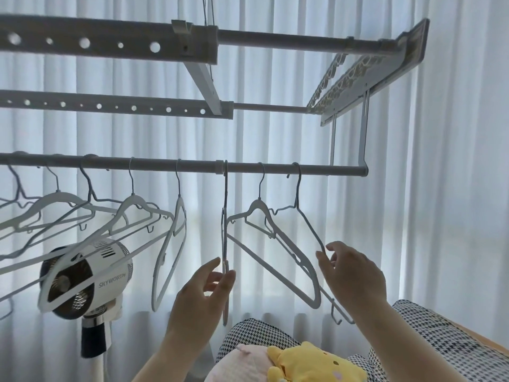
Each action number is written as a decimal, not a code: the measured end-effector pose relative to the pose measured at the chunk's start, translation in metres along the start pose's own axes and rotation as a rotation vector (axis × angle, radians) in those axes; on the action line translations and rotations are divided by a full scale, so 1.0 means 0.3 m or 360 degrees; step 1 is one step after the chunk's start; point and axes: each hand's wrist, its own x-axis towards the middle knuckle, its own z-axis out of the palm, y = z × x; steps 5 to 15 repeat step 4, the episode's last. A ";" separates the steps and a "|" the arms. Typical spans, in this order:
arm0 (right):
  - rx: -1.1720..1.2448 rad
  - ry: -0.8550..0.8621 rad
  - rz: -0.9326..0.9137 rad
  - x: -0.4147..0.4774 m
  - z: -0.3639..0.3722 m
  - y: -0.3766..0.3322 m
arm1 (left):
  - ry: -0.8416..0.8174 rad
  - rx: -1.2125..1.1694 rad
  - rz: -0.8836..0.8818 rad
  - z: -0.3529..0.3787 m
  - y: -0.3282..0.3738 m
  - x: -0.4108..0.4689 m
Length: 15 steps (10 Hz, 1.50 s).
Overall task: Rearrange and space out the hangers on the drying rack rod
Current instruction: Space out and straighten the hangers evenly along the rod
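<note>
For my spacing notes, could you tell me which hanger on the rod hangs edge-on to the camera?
The third hanger from the right end of the rod, which the left hand pinches; the others show open outlines.

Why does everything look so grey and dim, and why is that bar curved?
Head view: daylight glows through the curtain behind, so the rod, the edge-on hanger in the left hand and the end hanger in the right hand look dull; the wide lens bows the rod.
</note>
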 end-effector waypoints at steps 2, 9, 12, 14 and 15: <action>0.0065 0.0182 -0.0041 -0.013 -0.050 0.000 | 0.0137 0.0114 0.0025 -0.078 -0.004 -0.035; 0.0154 0.0164 -0.0072 -0.077 -0.090 -0.041 | 0.0119 0.0173 0.0089 -0.194 0.041 -0.077; 0.0154 0.0164 -0.0072 -0.077 -0.090 -0.041 | 0.0119 0.0173 0.0089 -0.194 0.041 -0.077; 0.0154 0.0164 -0.0072 -0.077 -0.090 -0.041 | 0.0119 0.0173 0.0089 -0.194 0.041 -0.077; 0.0154 0.0164 -0.0072 -0.077 -0.090 -0.041 | 0.0119 0.0173 0.0089 -0.194 0.041 -0.077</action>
